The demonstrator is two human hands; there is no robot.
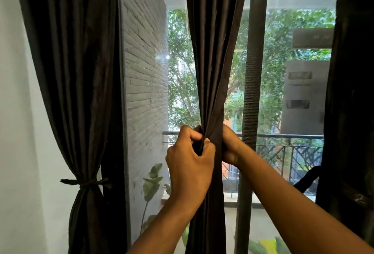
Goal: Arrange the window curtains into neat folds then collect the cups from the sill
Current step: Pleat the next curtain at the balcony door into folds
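A dark brown middle curtain point(214, 55) hangs down the centre of the window, gathered into a narrow bunch at waist height. My left hand point(190, 160) grips the bunch from the left, fingers curled into the folds. My right hand point(230, 144) grips the same bunch from the right side, partly hidden behind the fabric. A left curtain point(77, 83) of the same cloth hangs gathered and bound by a tieback point(87, 182). No cups or sill show in this view.
A third dark curtain point(352, 96) fills the right edge. A vertical window frame post point(253, 100) stands just right of my hands. Outside are a white brick wall point(145, 83), a balcony railing point(291, 152), leafy plants point(151, 183) and trees.
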